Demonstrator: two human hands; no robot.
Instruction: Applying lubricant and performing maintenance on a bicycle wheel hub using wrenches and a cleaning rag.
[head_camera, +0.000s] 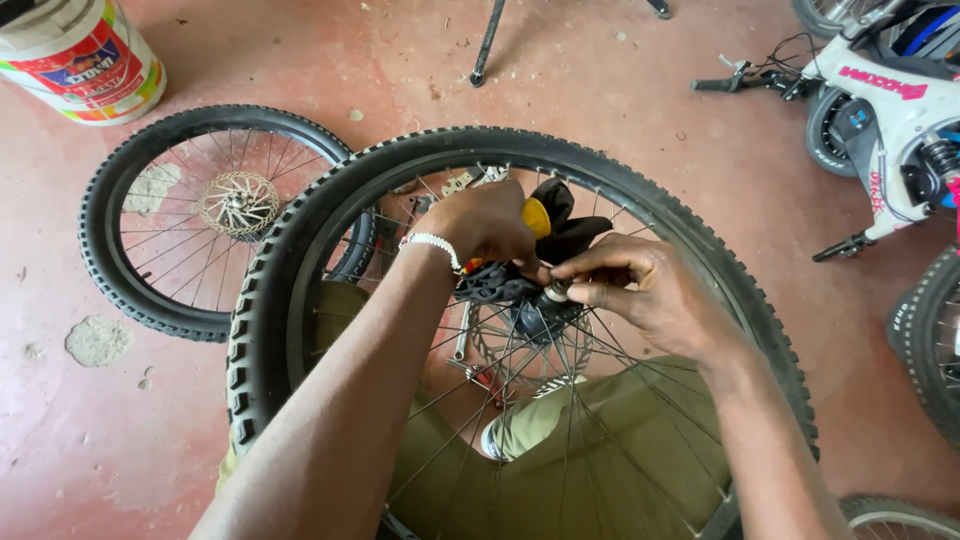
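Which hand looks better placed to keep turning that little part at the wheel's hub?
Probably the right hand: its fingertips already pinch the small part at the hub. The left hand is occupied gripping a yellow-handled tool.

One head-worn camera looks steeply down from close above the hands at a bicycle wheel (520, 330) held over the lap, red floor (600, 90) beyond.

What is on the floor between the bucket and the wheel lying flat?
Nothing: the head view shows only bare red floor between the bucket and the flat-lying wheel.
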